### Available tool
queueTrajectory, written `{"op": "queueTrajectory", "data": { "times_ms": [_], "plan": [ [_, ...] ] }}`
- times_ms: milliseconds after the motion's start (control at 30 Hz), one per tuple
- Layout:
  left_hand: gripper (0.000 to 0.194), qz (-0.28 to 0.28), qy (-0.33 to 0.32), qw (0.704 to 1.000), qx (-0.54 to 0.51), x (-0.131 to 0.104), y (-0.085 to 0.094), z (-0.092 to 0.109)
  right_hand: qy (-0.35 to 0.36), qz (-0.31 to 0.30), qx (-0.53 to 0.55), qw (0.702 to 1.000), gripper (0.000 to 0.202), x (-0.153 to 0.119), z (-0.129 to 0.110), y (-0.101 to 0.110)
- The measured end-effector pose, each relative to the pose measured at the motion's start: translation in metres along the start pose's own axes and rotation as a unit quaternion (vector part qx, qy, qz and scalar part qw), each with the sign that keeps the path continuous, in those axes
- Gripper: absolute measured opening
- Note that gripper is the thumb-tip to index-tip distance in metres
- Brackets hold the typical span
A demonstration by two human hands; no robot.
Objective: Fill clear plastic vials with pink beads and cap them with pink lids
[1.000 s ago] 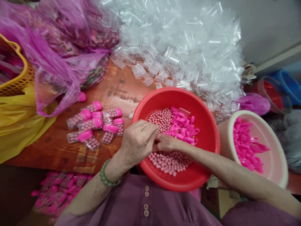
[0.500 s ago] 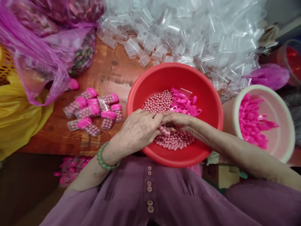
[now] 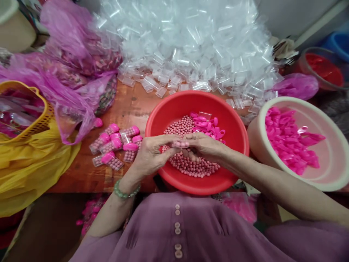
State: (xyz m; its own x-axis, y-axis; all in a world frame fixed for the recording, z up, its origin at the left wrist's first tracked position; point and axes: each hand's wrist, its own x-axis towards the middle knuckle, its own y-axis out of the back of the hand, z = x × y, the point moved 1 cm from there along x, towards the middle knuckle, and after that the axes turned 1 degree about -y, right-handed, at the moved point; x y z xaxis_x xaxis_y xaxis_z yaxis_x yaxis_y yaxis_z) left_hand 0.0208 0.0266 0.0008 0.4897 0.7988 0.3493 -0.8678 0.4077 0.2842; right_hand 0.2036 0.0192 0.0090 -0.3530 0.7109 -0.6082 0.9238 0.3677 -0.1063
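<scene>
A small clear plastic container filled with pink beads [image 3: 181,144] is held above the red basin. My left hand [image 3: 151,151] pinches its left end between thumb and fingers. The curled fingers of my right hand [image 3: 203,146] grip the other end and partly hide it. Loose pink beads [image 3: 195,165] lie in the red basin [image 3: 197,96] beneath my hands. Behind them in the basin sit bright pink caps [image 3: 208,126] and one clear empty case [image 3: 205,115].
Capped bead containers [image 3: 112,142] lie left of the basin. A pile of clear cases [image 3: 188,47] covers the back. At right stands a white bucket [image 3: 334,145] of pink caps. Purple bags [image 3: 71,72], a yellow basket [image 3: 35,123] and a yellow bag [image 3: 35,171] are at left.
The view has shifted, showing more of the left side. My hands have drawn a little apart and turned, so the bead-filled container now shows lengthwise between them.
</scene>
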Motion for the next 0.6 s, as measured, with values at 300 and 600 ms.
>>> {"op": "queueTrajectory", "data": {
  "times_ms": [300, 600],
  "plan": [
    [0.015, -0.053, 0.075, 0.995, -0.035, -0.001, 0.007, 0.009, 0.084, -0.076, -0.509, 0.853, 0.015, -0.012, 0.017, 0.01],
    [0.019, -0.058, 0.083, 0.994, -0.046, 0.008, 0.008, 0.006, 0.092, 0.114, -0.68, 0.718, 0.021, 0.013, 0.0, 0.056]
  ]
}}
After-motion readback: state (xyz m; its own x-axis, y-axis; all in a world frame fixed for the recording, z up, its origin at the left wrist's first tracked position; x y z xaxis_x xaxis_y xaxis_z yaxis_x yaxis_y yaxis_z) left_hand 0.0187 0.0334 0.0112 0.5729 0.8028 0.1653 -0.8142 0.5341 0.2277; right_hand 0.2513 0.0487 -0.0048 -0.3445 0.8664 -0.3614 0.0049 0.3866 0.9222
